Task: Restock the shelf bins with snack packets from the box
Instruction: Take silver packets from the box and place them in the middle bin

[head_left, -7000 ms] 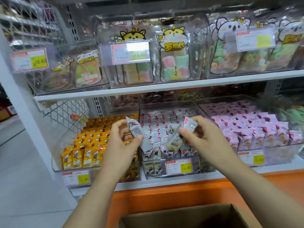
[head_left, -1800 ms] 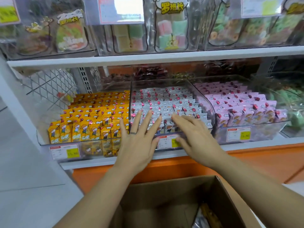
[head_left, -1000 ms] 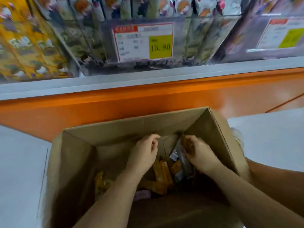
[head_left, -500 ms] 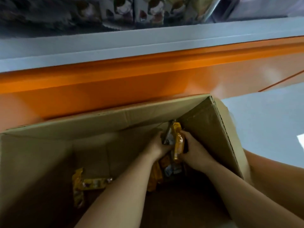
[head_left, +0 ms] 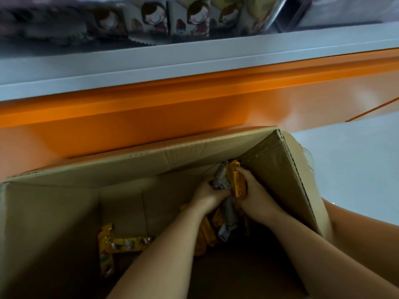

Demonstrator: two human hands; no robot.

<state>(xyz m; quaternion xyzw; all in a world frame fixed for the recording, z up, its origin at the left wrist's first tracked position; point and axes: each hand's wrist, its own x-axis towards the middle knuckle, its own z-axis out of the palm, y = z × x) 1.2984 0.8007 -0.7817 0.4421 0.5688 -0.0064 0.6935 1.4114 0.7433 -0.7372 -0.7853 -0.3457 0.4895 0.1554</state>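
Both my hands are down inside the open cardboard box, at its far right corner. My left hand grips a bunch of silver-grey snack packets. Pressed against them, my right hand holds yellow snack packets; the two bunches touch. More yellow packets lie loose on the box floor at the left, and others sit under my wrists. Along the top edge of the view, the clear shelf bin shows only the bottoms of its packets.
A grey shelf lip and an orange base panel run across just beyond the box. Pale floor lies to the right of the box. The box's right wall stands close beside my right hand.
My hands left the shelf bin, dropped into the box and gathered packets at its right corner. Since half a second ago they lifted the bunch slightly; the view tilted further down.
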